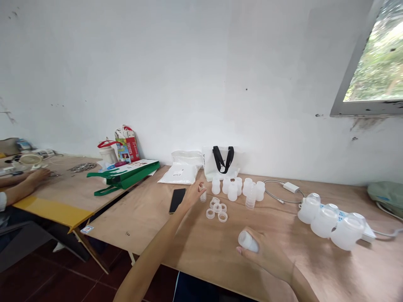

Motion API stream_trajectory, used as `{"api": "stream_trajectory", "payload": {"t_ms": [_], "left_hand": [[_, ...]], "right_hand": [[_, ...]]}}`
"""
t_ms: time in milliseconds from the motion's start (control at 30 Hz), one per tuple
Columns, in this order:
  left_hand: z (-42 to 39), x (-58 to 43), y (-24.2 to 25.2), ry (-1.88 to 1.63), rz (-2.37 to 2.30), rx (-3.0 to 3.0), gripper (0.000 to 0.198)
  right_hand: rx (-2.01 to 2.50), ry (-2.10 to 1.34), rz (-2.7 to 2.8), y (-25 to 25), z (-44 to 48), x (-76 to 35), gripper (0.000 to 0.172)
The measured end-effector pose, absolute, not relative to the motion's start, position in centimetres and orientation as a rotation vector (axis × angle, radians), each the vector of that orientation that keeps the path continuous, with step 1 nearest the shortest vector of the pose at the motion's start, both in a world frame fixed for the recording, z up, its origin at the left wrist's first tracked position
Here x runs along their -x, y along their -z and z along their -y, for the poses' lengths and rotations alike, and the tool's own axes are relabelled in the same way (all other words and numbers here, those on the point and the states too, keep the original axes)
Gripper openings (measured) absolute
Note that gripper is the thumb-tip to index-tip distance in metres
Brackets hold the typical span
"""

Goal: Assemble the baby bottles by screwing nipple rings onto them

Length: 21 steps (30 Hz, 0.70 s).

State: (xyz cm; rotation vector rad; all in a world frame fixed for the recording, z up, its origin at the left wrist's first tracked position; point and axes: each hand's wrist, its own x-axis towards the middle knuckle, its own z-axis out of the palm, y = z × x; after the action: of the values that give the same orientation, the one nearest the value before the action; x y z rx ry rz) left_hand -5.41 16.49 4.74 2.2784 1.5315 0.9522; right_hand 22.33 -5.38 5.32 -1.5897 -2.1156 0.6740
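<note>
My right hand (267, 253) is wrapped round a small translucent white bottle (248, 241), tilted above the near part of the table. Farther forward, my left hand (192, 195) has its fingertips closed at a short stack of clear plastic caps (203, 195) standing on the wood. Several translucent screw rings (217, 207) lie loosely between the two hands. Behind them stand several frosted white bottles (232, 191), with a taller clear stack of caps (251, 197) in front. Larger frosted bottles with clear caps (324, 221) stand in a row at the right.
A black phone (177, 200) lies by my left forearm. White packages (179, 173) and a black-handled bag (220, 163) rest against the wall. A white adapter and cable (291, 187) lie behind the bottles. At left are a green bag (132, 176) and another person's arm (23, 186).
</note>
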Motion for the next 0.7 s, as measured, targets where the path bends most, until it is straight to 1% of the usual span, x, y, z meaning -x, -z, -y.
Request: {"api": "stream_trajectory", "payload": {"t_ms": [100,200,233,267,333,367,400,467,500,567,633,700], "left_hand": [[-16.1,5.5,-4.9,-0.997,-1.584,-2.231,0.032],[-14.0,4.7,-5.6,-1.16,-1.662,-2.053,0.033],[-12.9,4.2,-5.9,-1.212,-1.645,-1.975,0.031],[-11.5,3.5,-6.1,-1.212,-1.56,-1.937,0.035],[-8.2,1.8,-6.3,-1.113,-1.399,-2.005,0.041],[-6.6,1.0,-6.4,-1.038,-1.3,-2.054,0.04],[-4.9,0.1,-6.4,-0.943,-1.162,-2.115,0.038],[-2.3,-1.4,-6.4,-0.662,-0.785,-2.248,0.043],[-1.3,-2.1,-6.4,-0.613,-0.687,-2.279,0.045],[-0.3,-3.0,-6.4,-0.612,-0.632,-2.293,0.042],[-0.2,-3.4,-6.7,-0.629,-0.677,-2.263,0.04],[-0.5,-3.5,-7.0,-0.578,-0.672,-2.229,0.042]], "right_hand": [[1.59,-0.683,2.102,-5.5,5.4,-22.3,0.021],[1.614,-0.694,2.088,-5.9,5.6,-22.1,0.022],[1.614,-0.707,2.083,-6.0,5.6,-21.9,0.022],[1.61,-0.72,2.074,-6.0,5.6,-21.8,0.023],[1.61,-0.736,2.013,-5.8,5.4,-21.6,0.026],[1.615,-0.742,1.961,-5.6,5.2,-21.5,0.027],[1.616,-0.752,1.901,-5.3,5.0,-21.5,0.027],[1.598,-0.77,1.782,-4.5,4.3,-21.7,0.024],[1.582,-0.771,1.736,-4.0,4.0,-21.9,0.023],[1.577,-0.729,1.659,-3.1,3.5,-22.5,0.027],[1.587,-0.652,1.61,-2.4,3.2,-23.1,0.034],[1.57,-0.605,1.606,-1.9,3.1,-23.4,0.039]]}}
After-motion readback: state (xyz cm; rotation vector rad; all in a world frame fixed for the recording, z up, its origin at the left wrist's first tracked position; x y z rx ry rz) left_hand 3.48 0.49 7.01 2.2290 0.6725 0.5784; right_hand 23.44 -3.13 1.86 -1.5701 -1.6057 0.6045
